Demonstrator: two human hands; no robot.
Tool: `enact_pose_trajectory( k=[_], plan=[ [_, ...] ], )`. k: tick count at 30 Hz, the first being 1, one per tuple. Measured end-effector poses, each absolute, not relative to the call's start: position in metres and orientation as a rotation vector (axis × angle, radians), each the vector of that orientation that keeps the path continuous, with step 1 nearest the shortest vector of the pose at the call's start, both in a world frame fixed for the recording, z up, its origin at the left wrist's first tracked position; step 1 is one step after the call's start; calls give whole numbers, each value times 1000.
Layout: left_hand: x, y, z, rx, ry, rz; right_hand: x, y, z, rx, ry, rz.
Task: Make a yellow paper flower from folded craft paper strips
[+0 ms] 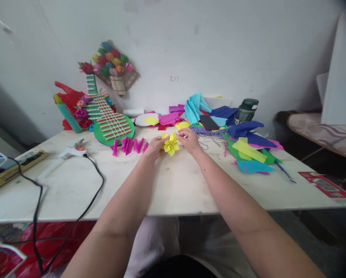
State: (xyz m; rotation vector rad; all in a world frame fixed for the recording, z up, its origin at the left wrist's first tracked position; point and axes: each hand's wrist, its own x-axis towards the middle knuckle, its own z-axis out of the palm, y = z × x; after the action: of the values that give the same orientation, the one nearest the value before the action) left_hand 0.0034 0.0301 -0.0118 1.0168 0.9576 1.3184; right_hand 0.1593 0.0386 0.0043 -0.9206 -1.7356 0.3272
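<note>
Both hands, left hand (154, 147) and right hand (189, 140), are pinched shut on a yellow paper flower (171, 144) held just above the table (167, 185), near pink paper pieces (128, 145).

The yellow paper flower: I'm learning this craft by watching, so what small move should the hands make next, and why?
Probably spread the next petal outward. Both hands pinch the yellow paper flower just above the table: the left hand steadies its side, while the right hand has its fingertips at the top edge. Some petals already fan out and others look bunched, so the flower seems only partly opened.
</note>
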Motion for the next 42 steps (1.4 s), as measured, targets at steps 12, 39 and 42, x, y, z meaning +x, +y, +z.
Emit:
enact_pose_trajectory(
  k=[12, 39, 42],
  plan=[
    [7, 21, -4, 1126, 979, 1301, 161, 43, 2, -970, -1722, 416],
    [8, 21, -1, 1486, 1166, 1286, 159, 41, 1, -1012, -1733, 283],
    [7, 23, -2, 1506, 1209, 1281, 159, 41, 1, -994, -1744, 275]
  ],
)
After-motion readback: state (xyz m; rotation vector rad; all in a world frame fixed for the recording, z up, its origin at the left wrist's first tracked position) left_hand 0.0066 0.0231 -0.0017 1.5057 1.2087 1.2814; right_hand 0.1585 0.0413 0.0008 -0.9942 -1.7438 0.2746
